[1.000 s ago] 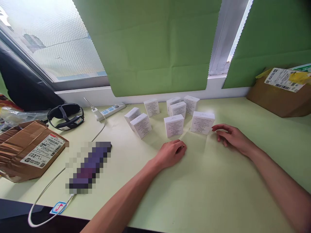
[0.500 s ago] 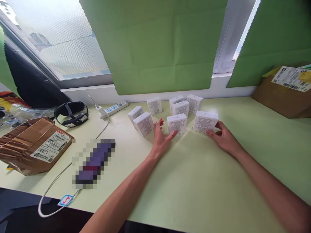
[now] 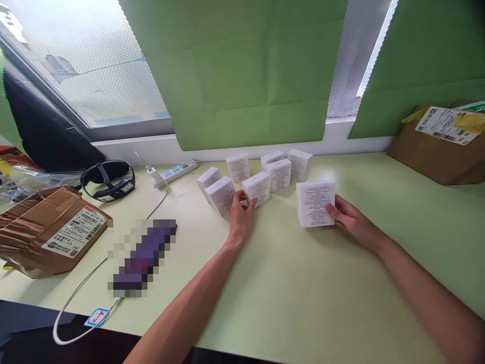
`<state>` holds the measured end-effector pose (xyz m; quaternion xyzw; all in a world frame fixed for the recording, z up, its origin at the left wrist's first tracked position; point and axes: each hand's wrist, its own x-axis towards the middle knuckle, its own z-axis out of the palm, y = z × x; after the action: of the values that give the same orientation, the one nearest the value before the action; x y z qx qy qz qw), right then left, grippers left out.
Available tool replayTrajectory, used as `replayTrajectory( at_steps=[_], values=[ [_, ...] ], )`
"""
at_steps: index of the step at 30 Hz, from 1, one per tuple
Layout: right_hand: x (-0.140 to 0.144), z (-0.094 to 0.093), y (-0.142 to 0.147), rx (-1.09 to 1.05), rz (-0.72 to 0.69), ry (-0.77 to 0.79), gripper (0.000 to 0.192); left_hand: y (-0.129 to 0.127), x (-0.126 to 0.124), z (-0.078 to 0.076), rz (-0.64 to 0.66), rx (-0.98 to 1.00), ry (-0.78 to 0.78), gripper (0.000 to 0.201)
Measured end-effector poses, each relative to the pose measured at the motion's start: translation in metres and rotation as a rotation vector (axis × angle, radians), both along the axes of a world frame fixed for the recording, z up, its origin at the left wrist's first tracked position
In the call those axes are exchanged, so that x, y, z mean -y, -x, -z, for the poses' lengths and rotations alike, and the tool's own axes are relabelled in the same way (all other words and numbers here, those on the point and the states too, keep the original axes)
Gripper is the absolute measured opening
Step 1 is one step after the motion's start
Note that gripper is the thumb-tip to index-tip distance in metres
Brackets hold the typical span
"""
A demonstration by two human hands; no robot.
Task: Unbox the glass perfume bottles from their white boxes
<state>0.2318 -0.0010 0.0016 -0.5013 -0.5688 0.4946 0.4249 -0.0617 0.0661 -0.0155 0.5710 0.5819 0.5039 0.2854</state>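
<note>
Several small white boxes with fine print stand on the pale green table. My right hand grips one white box by its right side, with the thumb on the printed face; it is tilted and apart from the rest. My left hand is closed round the lower left side of another white box, thumb in front, fingers partly hidden behind. Just left of that hand stand two boxes, the nearer box and the one behind it. Farther back are a lone box and a cluster with a front box.
On the left lie an opened brown carton, a black head strap device, a power strip and a blurred-out phone on a white cable. Another carton stands at the back right, beside green blinds.
My right hand has pulled its box toward me and tipped it so its printed face shows more. My left hand has closed on the middle box and shifted it left, beside the left pair.
</note>
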Motion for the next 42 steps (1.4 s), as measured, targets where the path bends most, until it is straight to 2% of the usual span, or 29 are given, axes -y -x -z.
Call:
replayTrajectory(
  at_steps=[2, 4, 5, 6, 8, 10, 12, 17, 24, 28, 31, 34, 36, 39, 42],
  values=[
    [0.008, -0.007, 0.005, -0.057, -0.101, 0.092, 0.044, -0.003, 0.006, -0.003, -0.109, -0.043, -0.125, 0.055],
    [0.012, -0.011, 0.011, -0.063, -0.168, 0.128, 0.045, -0.008, 0.016, -0.007, -0.166, -0.064, -0.325, 0.052],
    [0.013, -0.012, 0.013, -0.056, -0.195, 0.133, 0.047, -0.011, 0.022, -0.010, -0.107, -0.068, -0.397, 0.042],
    [0.013, -0.012, 0.015, -0.042, -0.217, 0.133, 0.049, -0.014, 0.029, -0.013, 0.029, -0.067, -0.418, 0.031],
    [0.013, -0.013, 0.018, -0.001, -0.240, 0.136, 0.053, -0.020, 0.040, -0.017, 0.428, -0.045, -0.281, 0.026],
    [0.013, -0.015, 0.020, 0.045, -0.244, 0.135, 0.054, -0.025, 0.047, -0.017, 0.742, 0.031, -0.040, 0.035],
    [0.013, -0.018, 0.021, 0.081, -0.248, 0.120, 0.055, -0.028, 0.049, -0.016, 0.871, 0.138, 0.140, 0.046],
    [0.016, -0.020, 0.022, 0.183, -0.269, 0.109, 0.055, -0.024, 0.045, -0.013, 0.995, 0.222, 0.384, 0.050],
    [0.012, -0.011, 0.021, 0.281, -0.335, 0.033, 0.049, -0.022, 0.044, -0.020, 1.079, 0.226, 0.501, 0.046],
    [0.009, -0.012, 0.009, 0.217, -0.336, 0.097, 0.048, -0.019, 0.038, -0.015, 0.989, 0.304, 0.485, 0.046],
    [0.006, -0.009, -0.003, 0.147, -0.311, 0.149, 0.050, -0.018, 0.037, -0.011, 0.872, 0.317, 0.355, 0.049],
    [0.006, -0.007, -0.007, 0.119, -0.265, 0.149, 0.052, -0.021, 0.041, -0.015, 0.785, 0.172, 0.127, 0.030],
    [0.006, -0.008, -0.005, 0.111, -0.258, 0.143, 0.052, -0.023, 0.046, -0.020, 0.760, 0.020, 0.050, 0.022],
    [0.007, -0.010, -0.001, 0.107, -0.259, 0.150, 0.055, -0.027, 0.050, -0.024, 0.725, -0.134, 0.088, 0.024],
    [0.007, -0.009, -0.001, 0.098, -0.239, 0.167, 0.055, -0.028, 0.050, -0.021, 0.681, -0.170, 0.174, 0.029]
  ],
)
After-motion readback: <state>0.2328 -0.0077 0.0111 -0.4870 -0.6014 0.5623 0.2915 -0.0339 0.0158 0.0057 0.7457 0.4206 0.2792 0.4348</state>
